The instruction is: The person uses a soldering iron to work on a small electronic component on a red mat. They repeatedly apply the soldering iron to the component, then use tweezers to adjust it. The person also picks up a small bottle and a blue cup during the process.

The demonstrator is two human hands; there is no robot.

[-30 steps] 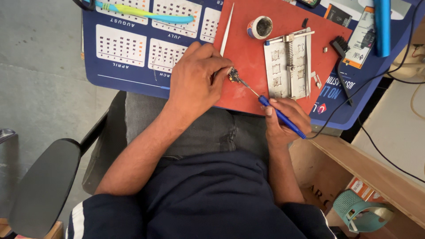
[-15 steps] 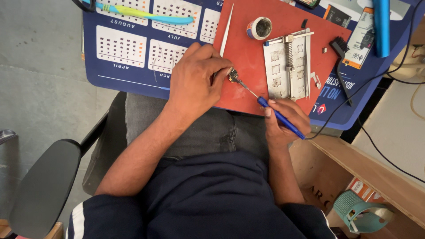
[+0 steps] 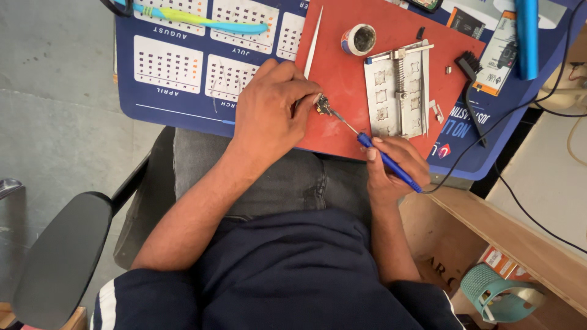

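My left hand (image 3: 269, 113) rests on the red work mat (image 3: 342, 131) and pinches a tiny circuit board (image 3: 321, 105) between fingertips, pressing it against the mat. In my right hand (image 3: 396, 171) is a blue-handled soldering iron (image 3: 389, 162), held like a pen just off the table's near edge. Its thin metal tip reaches up and left and touches the little board. The iron's black cable (image 3: 471, 153) runs off to the right.
On the red mat lie a metal board-holder jig (image 3: 400, 88), a small round tin (image 3: 359, 39), white tweezers (image 3: 313, 43) and a black brush (image 3: 469, 66). A blue calendar mat (image 3: 177, 67) lies beneath. A black chair armrest (image 3: 61, 256) is at lower left, a wooden shelf (image 3: 520, 232) at right.
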